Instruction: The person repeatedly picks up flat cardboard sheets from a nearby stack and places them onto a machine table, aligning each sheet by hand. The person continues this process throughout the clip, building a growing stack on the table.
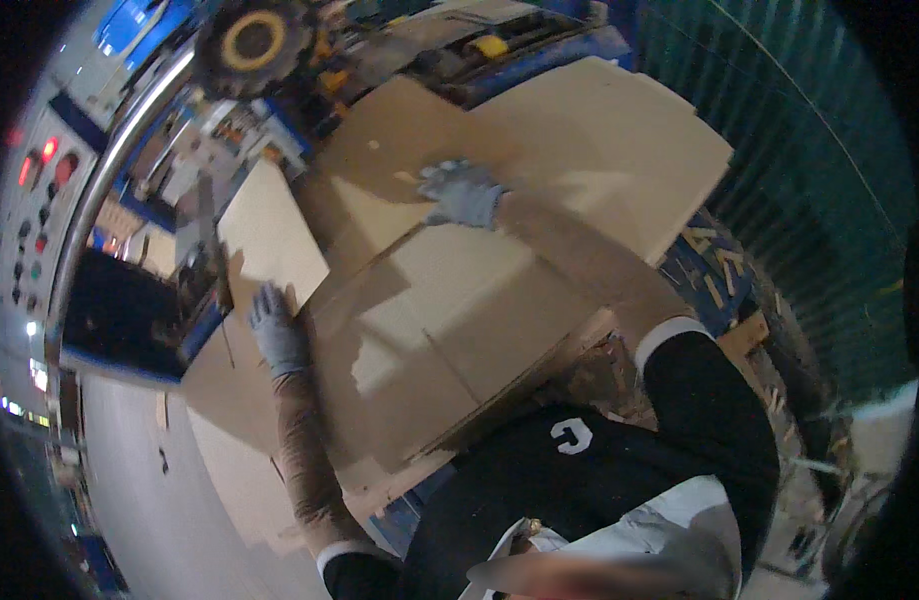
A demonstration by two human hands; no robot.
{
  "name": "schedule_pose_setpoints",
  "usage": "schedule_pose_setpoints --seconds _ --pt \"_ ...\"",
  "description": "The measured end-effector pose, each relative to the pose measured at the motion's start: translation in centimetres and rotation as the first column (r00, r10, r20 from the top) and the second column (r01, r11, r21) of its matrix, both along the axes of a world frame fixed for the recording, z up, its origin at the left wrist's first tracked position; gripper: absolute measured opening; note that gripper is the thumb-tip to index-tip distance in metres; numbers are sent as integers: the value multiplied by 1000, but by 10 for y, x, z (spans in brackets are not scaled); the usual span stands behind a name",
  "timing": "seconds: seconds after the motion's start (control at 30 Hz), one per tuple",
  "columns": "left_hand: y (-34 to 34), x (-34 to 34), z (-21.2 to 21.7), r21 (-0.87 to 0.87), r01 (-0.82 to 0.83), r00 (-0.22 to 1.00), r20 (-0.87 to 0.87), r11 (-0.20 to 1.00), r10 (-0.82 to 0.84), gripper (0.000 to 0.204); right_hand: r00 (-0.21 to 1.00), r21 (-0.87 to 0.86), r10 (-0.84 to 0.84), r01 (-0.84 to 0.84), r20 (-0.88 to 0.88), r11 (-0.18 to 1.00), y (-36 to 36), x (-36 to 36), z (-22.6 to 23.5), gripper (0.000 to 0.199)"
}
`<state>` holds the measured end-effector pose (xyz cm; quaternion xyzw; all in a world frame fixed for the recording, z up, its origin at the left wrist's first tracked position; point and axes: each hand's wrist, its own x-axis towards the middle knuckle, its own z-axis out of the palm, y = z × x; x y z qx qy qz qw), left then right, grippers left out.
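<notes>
Cardboard sheets (419,340) are lying overlapped before the person, nearer than a dark wheel (254,42), apparently so both hands can reach them. The gloved left hand (279,338) is resting by the lower edge of a pale panel (267,230), seemingly steadying it; whether its grip is clamping cannot be told. The right hand (465,195) is lying, fingers apart, on the farther cardboard, probably pressing it flat.

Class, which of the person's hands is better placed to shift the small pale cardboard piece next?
Probably the left hand: it lies at the near end of the pale cardboard piece, while the right hand is farther away, over the brown cardboard.
</notes>
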<state>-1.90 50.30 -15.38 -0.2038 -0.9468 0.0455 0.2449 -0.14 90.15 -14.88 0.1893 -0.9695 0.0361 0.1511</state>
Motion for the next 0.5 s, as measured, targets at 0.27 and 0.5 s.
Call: schedule_pose_setpoints --seconds 0.27,0.5 --pt "-135 145 -15 723 -341 919 122 600 374 64 731 -487 -645 490 -222 723 183 124 5 35" --pt "-237 258 -54 755 -654 475 463 -52 748 77 214 -54 -977 976 18 213 363 213 -43 49"
